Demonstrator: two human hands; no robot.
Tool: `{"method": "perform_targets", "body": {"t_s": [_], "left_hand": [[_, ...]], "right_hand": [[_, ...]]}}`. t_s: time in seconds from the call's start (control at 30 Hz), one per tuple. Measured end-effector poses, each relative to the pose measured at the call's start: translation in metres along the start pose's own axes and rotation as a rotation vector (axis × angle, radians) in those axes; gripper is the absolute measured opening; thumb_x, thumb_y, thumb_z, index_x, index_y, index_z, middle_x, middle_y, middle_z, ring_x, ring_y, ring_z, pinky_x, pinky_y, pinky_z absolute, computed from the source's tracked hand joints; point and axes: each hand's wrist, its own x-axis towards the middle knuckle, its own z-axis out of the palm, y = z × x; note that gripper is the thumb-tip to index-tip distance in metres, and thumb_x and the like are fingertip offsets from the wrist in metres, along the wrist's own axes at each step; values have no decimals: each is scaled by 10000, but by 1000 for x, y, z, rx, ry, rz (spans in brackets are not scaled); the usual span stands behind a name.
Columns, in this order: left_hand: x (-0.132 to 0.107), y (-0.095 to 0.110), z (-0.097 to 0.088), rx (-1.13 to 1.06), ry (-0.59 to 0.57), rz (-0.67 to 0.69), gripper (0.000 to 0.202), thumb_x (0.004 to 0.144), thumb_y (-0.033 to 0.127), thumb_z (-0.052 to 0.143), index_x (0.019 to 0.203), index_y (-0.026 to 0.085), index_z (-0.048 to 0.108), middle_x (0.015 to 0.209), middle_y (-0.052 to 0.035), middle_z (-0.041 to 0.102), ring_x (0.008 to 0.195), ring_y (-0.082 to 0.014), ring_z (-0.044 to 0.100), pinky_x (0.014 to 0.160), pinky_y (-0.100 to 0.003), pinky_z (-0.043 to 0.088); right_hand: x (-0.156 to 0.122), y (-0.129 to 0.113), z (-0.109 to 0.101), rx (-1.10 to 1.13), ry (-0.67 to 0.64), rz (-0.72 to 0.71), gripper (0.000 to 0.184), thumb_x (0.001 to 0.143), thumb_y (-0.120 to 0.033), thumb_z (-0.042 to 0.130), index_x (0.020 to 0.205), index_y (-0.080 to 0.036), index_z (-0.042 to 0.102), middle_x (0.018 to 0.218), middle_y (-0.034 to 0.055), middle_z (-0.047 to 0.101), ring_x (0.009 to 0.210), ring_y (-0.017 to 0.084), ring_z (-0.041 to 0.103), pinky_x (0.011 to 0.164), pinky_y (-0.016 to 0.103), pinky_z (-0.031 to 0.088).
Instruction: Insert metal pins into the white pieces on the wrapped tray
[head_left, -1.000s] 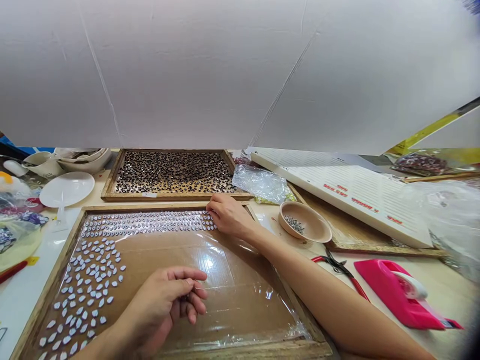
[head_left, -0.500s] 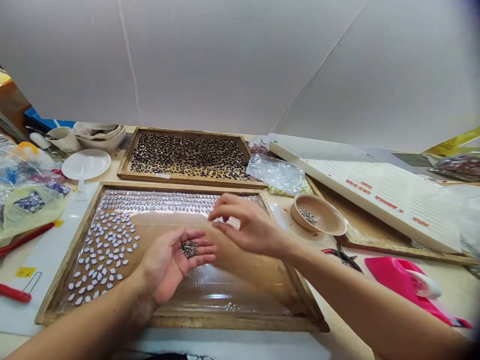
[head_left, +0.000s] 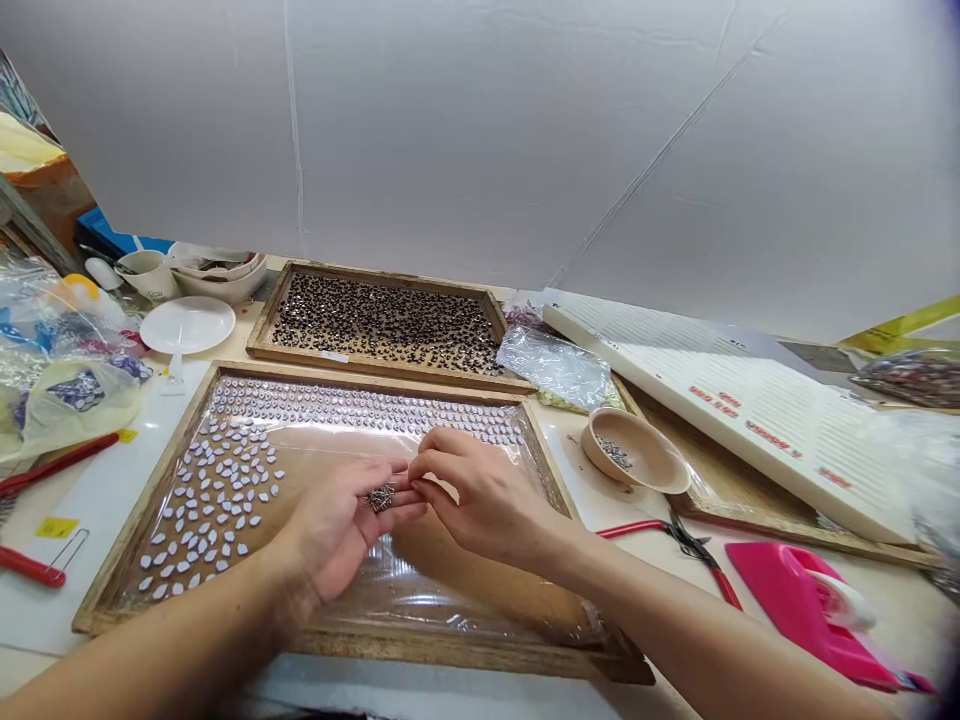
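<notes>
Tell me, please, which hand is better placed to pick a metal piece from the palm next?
Probably the right hand: its bent fingers are close to the metal pieces. The left hand is palm up, carrying them.

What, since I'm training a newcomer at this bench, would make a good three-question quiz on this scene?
1. What lies on the palm of the left hand?
2. True or false: the pink tape dispenser sits nearer the camera than the tan bowl.
3. Along which edge of the front wooden tray do white pieces form neat rows?
a) near edge
b) far edge
c) right edge

Key: 1. A small pile of metal pieces. 2. True. 3. b.
</notes>
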Motion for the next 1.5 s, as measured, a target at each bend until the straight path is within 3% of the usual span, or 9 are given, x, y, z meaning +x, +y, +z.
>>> {"method": "perform_targets", "body": {"t_s": [0.13,0.5,0.7,0.93,1.07,1.17,1.27,1.5], "left_hand": [[-2,0,3,120,-29,-64,150,748,69,570,872,64,654,914,-117,651,794,-144,606,807,-287,462],[-2,-2,-1,183,-41,-165,191,730,263,659,764,86,597,677,-47,619,551,-80,559,562,-209,410],[-4,-1,1,228,-61,-163,195,723,270,662,731,89,591,672,-40,612,555,-78,553,548,-206,396],[-3,-4,-1,245,-79,-175,215,715,295,663,714,90,598,683,-41,609,570,-86,558,548,-211,403],[-2,-4,-1,238,-32,-197,160,753,245,591,764,86,603,706,-81,635,617,-129,599,605,-256,444],[-2,-3,0,212,4,-230,145,758,184,517,800,71,597,742,-130,652,679,-183,634,674,-318,468],[-2,-1,1,208,24,-255,164,723,118,473,822,56,588,763,-160,655,700,-215,651,708,-358,474],[-4,-2,0,248,-2,-253,170,703,99,497,849,65,578,741,-131,650,667,-195,647,668,-336,478]], "right_hand": [[0,-4,2,-42,-31,-28,129,797,-150,436,723,-153,541,754,65,524,659,144,443,558,257,344],[-3,-7,-4,34,15,-42,181,841,-117,373,754,-159,526,762,60,524,664,137,449,571,256,360],[-7,-8,-4,248,71,38,103,796,-87,460,816,-178,504,817,45,511,731,138,475,618,259,403],[-13,-14,-3,314,72,80,101,783,-89,470,760,-185,493,768,21,496,691,125,471,601,250,406],[-7,11,-12,300,104,96,102,764,-91,458,733,-184,487,746,19,498,678,126,469,603,250,405],[2,47,-17,97,198,175,94,741,-99,468,697,-179,493,723,20,494,659,131,464,603,257,384],[8,76,-15,-115,153,219,74,747,-124,476,703,-170,515,749,35,505,674,143,473,622,268,371],[16,88,2,-349,31,210,136,805,-149,451,757,-142,578,831,76,546,713,162,498,621,264,355]]}}
